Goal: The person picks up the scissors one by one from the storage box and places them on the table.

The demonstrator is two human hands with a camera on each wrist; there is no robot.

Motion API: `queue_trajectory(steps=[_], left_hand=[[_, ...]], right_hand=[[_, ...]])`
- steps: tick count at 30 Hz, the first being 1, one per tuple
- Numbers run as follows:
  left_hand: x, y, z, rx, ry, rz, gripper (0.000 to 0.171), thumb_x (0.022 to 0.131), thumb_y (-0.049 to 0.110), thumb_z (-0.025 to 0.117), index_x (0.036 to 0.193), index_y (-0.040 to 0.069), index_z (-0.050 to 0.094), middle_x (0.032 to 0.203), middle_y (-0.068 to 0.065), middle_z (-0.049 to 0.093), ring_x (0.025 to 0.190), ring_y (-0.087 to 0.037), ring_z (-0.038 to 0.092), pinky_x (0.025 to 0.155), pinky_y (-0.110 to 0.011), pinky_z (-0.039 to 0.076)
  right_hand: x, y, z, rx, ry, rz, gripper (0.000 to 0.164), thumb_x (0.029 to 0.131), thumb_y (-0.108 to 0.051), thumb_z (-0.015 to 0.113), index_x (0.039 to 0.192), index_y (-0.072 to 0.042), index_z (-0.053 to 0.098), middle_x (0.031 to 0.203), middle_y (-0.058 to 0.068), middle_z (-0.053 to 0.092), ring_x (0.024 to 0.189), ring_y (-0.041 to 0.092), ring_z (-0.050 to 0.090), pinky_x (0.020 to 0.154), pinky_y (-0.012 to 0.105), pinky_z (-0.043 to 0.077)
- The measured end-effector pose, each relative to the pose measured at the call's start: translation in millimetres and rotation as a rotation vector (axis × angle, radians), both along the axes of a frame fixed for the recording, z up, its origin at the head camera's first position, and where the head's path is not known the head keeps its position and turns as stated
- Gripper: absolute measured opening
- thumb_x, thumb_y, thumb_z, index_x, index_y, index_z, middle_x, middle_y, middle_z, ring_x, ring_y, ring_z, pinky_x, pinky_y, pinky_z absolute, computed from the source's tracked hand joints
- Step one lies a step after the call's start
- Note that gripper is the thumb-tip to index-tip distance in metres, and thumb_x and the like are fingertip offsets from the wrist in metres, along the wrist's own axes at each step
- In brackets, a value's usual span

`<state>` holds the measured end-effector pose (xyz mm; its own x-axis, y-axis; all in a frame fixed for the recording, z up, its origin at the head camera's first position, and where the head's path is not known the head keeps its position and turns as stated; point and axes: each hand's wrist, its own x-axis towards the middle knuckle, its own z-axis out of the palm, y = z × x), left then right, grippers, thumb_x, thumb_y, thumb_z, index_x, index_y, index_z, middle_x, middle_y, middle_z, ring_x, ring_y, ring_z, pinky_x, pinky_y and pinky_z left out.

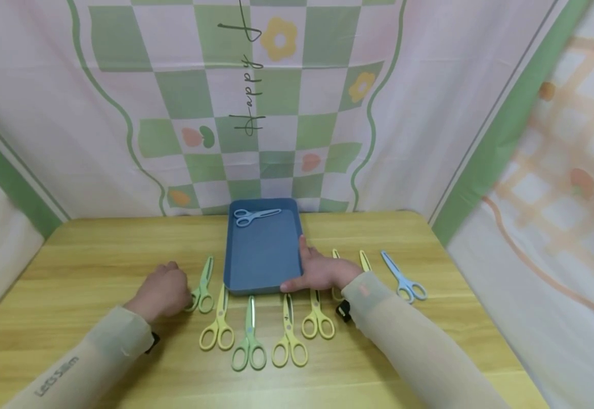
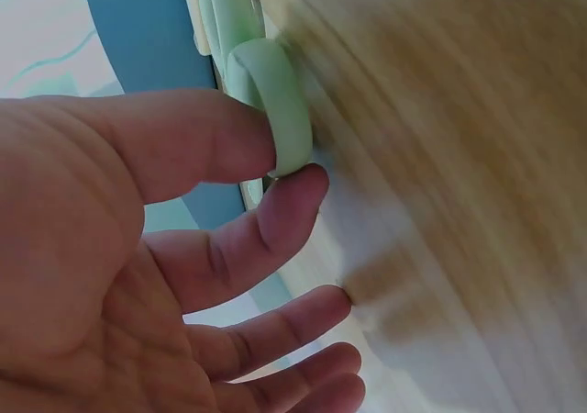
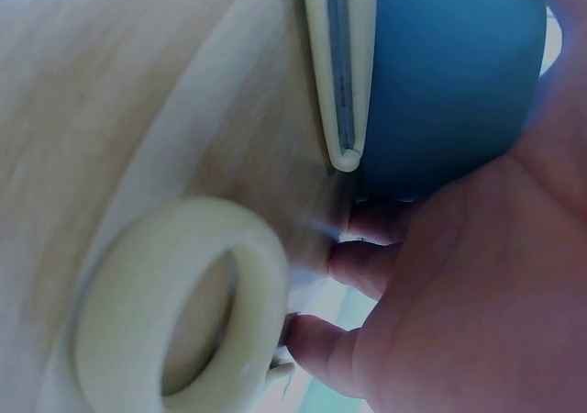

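My left hand is at the left of the row of scissors. Its thumb and forefinger pinch a handle loop of the green scissors, which lie on the table with the blades pointing away. The other fingers are loosely bent near the tabletop. My right hand rests against the right side and near right corner of the blue tray, thumb and fingers spread. Inside the tray, at its far end, lie light blue scissors. Beside the right hand, a yellow scissors loop shows close up.
Before the tray lie yellow scissors, green scissors and more yellow scissors. Further yellow ones lie by the right wrist, some partly hidden by the arm. Blue scissors lie at the right. A patterned curtain hangs behind the table.
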<state>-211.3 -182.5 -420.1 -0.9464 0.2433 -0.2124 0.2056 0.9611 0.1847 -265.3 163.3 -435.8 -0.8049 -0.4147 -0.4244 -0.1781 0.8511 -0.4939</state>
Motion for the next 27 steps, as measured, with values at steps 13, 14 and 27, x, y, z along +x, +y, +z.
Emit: queue_trajectory(steps=[13, 14, 27], left_hand=[[5.5, 2.2, 1.2, 0.023, 0.0, -0.018, 0.018, 0.084, 0.01, 0.068, 0.068, 0.008, 0.06, 0.096, -0.015, 0.054, 0.085, -0.031, 0.051, 0.081, -0.051, 0.047], [5.4, 2.2, 1.2, 0.025, -0.001, -0.019, 0.018, 0.084, 0.01, 0.068, 0.068, 0.008, 0.06, 0.096, -0.015, 0.054, 0.084, -0.031, 0.051, 0.081, -0.051, 0.048], [5.9, 4.0, -0.9, 0.036, -0.018, -0.016, 0.019, 0.086, 0.01, 0.066, 0.068, 0.009, 0.058, 0.098, -0.016, 0.053, 0.083, -0.03, 0.049, 0.074, -0.048, 0.048]], right_hand=[[-0.2, 0.0, 0.5, 0.006, -0.005, -0.003, 0.137, 0.076, -0.075, 0.068, 0.152, -0.011, -0.027, 0.162, 0.02, -0.01, 0.149, 0.031, 0.001, 0.117, 0.044, 0.014], [-0.2, 0.1, 0.3, 0.006, -0.004, -0.003, 0.137, 0.076, -0.075, 0.068, 0.152, -0.011, -0.027, 0.162, 0.02, -0.01, 0.149, 0.031, 0.001, 0.117, 0.044, 0.014], [-0.5, -0.7, -0.5, 0.013, 0.0, -0.006, 0.136, 0.077, -0.074, 0.068, 0.153, -0.011, -0.026, 0.162, 0.018, -0.011, 0.149, 0.031, 0.0, 0.117, 0.044, 0.014]])
